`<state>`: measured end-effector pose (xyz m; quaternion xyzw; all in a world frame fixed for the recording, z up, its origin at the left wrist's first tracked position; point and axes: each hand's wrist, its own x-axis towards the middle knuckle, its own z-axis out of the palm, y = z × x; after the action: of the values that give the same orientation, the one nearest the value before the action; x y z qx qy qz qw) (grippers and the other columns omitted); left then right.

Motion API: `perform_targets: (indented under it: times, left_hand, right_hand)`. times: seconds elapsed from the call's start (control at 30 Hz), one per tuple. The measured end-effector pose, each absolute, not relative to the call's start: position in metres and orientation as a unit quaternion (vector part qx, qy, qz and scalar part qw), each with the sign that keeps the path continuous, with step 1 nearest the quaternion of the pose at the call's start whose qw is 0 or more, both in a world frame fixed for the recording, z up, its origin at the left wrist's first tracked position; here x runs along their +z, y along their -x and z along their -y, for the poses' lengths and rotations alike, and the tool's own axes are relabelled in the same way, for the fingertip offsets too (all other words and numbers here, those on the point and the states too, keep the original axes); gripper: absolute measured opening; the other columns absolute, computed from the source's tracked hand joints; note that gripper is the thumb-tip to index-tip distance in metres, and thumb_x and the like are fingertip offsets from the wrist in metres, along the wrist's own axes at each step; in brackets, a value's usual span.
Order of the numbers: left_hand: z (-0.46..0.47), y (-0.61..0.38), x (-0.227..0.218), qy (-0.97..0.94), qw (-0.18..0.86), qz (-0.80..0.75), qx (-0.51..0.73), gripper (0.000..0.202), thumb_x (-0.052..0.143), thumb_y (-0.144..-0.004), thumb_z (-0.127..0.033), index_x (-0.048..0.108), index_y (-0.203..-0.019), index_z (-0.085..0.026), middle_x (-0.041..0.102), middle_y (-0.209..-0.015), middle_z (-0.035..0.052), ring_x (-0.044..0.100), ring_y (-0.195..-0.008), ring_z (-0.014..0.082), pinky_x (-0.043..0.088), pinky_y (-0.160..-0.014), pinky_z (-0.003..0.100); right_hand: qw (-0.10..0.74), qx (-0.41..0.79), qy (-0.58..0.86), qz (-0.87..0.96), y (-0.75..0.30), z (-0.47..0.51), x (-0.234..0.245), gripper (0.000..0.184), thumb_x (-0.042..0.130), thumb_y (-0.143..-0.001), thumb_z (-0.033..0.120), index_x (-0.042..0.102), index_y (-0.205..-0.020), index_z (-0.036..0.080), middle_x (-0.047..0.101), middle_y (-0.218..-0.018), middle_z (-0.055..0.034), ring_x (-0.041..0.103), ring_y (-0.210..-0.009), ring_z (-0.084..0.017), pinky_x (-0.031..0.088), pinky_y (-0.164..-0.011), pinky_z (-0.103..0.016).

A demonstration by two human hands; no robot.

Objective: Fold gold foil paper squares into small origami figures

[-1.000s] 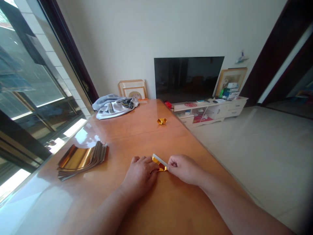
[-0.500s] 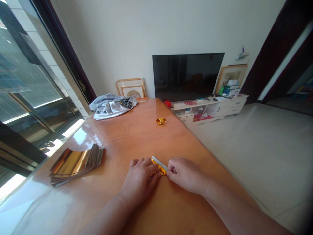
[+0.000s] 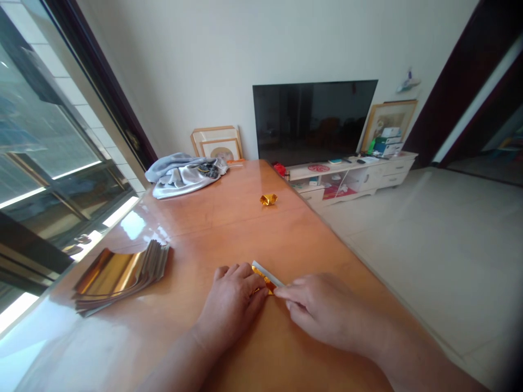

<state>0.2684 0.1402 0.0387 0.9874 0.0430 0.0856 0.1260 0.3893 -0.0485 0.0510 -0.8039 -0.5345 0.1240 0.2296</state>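
Observation:
A small folded piece of gold foil paper [image 3: 265, 276] with a white edge lies on the glossy wooden table [image 3: 229, 228]. My left hand [image 3: 232, 299] lies over its left part, fingers pressed down on it. My right hand [image 3: 322, 310] comes in from the right, its fingertips pinched against the paper's right end. Farther up the table sits a finished little gold folded piece [image 3: 268, 199]. A stack of gold foil sheets [image 3: 118, 272] lies to the left.
A grey cloth bundle [image 3: 183, 174] rests at the table's far end, picture frames [image 3: 216, 146] behind it. A dark television [image 3: 312, 120] stands on a white cabinet [image 3: 351, 177]. A window [image 3: 44, 158] runs along the left; tiled floor lies to the right.
My right hand has shifted lower and its fingers now reach flatter along the paper's right end. The left hand stays pressed on the paper. The camera tilted slightly.

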Motion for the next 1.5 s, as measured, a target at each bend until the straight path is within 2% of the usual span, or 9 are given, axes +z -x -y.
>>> perform_targets:
  times: [0.1, 0.27, 0.53, 0.73, 0.87, 1.1, 1.23, 1.33, 1.5]
  left_hand:
    - [-0.141, -0.269, 0.038, -0.988, 0.121, -0.042, 0.083, 0.018, 0.05, -0.098, -0.031, 0.066, -0.09, -0.027, 0.063, -0.098, 0.0019, 0.056, -0.093, 0.0204, 0.034, -0.084, 0.035]
    - [-0.14, -0.269, 0.039, -0.989, 0.117, -0.049, 0.079, 0.021, 0.048, -0.098, -0.032, 0.065, -0.086, -0.026, 0.062, -0.095, 0.0011, 0.056, -0.091, 0.0198, 0.034, -0.083, 0.035]
    - [-0.141, -0.272, 0.037, -0.987, 0.132, -0.064, 0.072, 0.023, 0.049, -0.098, -0.031, 0.065, -0.082, -0.025, 0.062, -0.094, 0.0008, 0.055, -0.089, 0.019, 0.034, -0.083, 0.034]
    - [-0.142, -0.273, 0.032, -0.985, 0.136, -0.069, 0.079, 0.015, 0.053, -0.096, -0.032, 0.068, -0.095, -0.03, 0.063, -0.1, 0.001, 0.055, -0.095, 0.0206, 0.034, -0.085, 0.036]
    - [-0.144, -0.272, 0.034, -0.985, 0.148, -0.042, 0.082, 0.023, 0.049, -0.098, -0.032, 0.069, -0.109, -0.039, 0.064, -0.104, 0.0006, 0.056, -0.1, 0.0214, 0.033, -0.091, 0.039]
    - [-0.155, -0.273, 0.034, -0.978, 0.199, -0.019, 0.064, 0.026, 0.053, -0.096, -0.028, 0.071, -0.11, -0.041, 0.065, -0.1, -0.0011, 0.059, -0.099, 0.0184, 0.033, -0.095, 0.038]
    - [-0.16, -0.274, 0.032, -0.979, 0.195, -0.006, 0.059, 0.032, 0.053, -0.094, -0.022, 0.07, -0.114, -0.042, 0.066, -0.101, -0.0017, 0.059, -0.101, 0.0183, 0.034, -0.095, 0.038]
    - [-0.16, -0.274, 0.031, -0.981, 0.184, -0.007, 0.056, 0.032, 0.054, -0.093, -0.023, 0.071, -0.112, -0.042, 0.066, -0.099, -0.0017, 0.059, -0.098, 0.0184, 0.034, -0.094, 0.038]
    - [-0.16, -0.273, 0.03, -0.981, 0.182, -0.013, 0.059, 0.03, 0.054, -0.093, -0.024, 0.073, -0.108, -0.041, 0.067, -0.1, -0.0012, 0.059, -0.099, 0.0198, 0.035, -0.093, 0.039]
  right_hand:
    - [0.164, 0.098, 0.793, 0.579, -0.385, 0.051, 0.048, 0.035, 0.054, -0.09, 0.025, 0.07, -0.119, 0.034, 0.078, -0.093, -0.0024, 0.069, -0.08, -0.023, 0.038, -0.07, -0.032]
    - [0.109, 0.086, 0.815, 0.563, -0.383, 0.054, 0.046, 0.037, 0.052, -0.092, 0.03, 0.067, -0.126, 0.03, 0.079, -0.095, -0.0063, 0.071, -0.084, -0.026, 0.04, -0.073, -0.034]
    - [0.045, 0.073, 0.825, 0.559, -0.375, 0.057, 0.056, 0.044, 0.045, -0.097, 0.036, 0.057, -0.139, 0.033, 0.079, -0.094, -0.0065, 0.072, -0.078, -0.028, 0.04, -0.065, -0.035]
    - [0.037, 0.072, 0.824, 0.561, -0.377, 0.057, 0.058, 0.043, 0.045, -0.097, 0.037, 0.058, -0.138, 0.034, 0.079, -0.094, -0.0062, 0.072, -0.078, -0.028, 0.039, -0.063, -0.034]
    - [0.035, 0.065, 0.825, 0.561, -0.377, 0.057, 0.057, 0.043, 0.046, -0.097, 0.038, 0.057, -0.138, 0.036, 0.079, -0.092, -0.0051, 0.072, -0.077, -0.028, 0.037, -0.062, -0.034]
    - [0.013, 0.044, 0.824, 0.565, -0.374, 0.061, 0.053, 0.045, 0.046, -0.098, 0.038, 0.054, -0.142, 0.032, 0.077, -0.084, -0.0074, 0.07, -0.072, -0.027, 0.033, -0.059, -0.032]
    - [-0.002, 0.019, 0.821, 0.571, -0.371, 0.059, 0.046, 0.045, 0.049, -0.098, 0.039, 0.054, -0.142, 0.028, 0.076, -0.078, -0.0073, 0.068, -0.067, -0.025, 0.029, -0.057, -0.031]
    - [-0.015, 0.0, 0.827, 0.563, -0.367, 0.053, 0.043, 0.042, 0.044, -0.1, 0.038, 0.057, -0.138, 0.025, 0.075, -0.074, -0.0071, 0.067, -0.062, -0.023, 0.029, -0.056, -0.031]
    - [0.022, -0.034, 0.823, 0.567, -0.359, 0.044, 0.043, 0.036, 0.041, -0.102, 0.036, 0.064, -0.125, 0.023, 0.077, -0.092, -0.0081, 0.068, -0.078, -0.024, 0.036, -0.066, -0.034]
